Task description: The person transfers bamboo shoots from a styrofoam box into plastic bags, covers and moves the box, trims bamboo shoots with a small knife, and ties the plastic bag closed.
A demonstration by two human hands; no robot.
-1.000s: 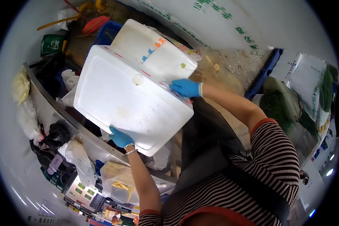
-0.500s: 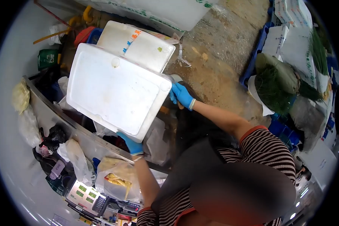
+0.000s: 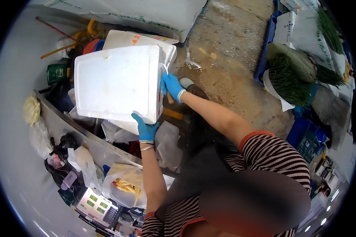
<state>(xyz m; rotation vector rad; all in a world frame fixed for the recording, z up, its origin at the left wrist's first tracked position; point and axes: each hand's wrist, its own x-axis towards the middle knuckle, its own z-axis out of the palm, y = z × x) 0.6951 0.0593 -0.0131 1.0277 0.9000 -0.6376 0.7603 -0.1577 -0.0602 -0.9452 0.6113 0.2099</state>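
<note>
A white foam box [image 3: 116,81] with its lid on sits in front of me, resting against another foam box behind it. My left hand [image 3: 146,129], in a blue glove, grips its near right corner, thumb on the lid's edge and fingers down the side. At the box's right side is my right hand [image 3: 173,85], also gloved in blue. It is closed round what looks like a knife [image 3: 170,98]; a brown handle end shows below the fist and a pale, narrow blade above it, beside the box wall.
Behind stands the second foam box [image 3: 122,38] with coloured print. A metal-edged counter [image 3: 87,136] runs along the left, with plastic bags [image 3: 85,166] and a weighing scale [image 3: 97,203] beyond it. Bundles of green stalks [image 3: 288,85] lie at the right. A large white wrapped block [image 3: 146,15] stands at the far side.
The foam box has turned and tipped, so its right side wall now shows. Both hands have moved with it, the right one leftward and the left one up a little.
</note>
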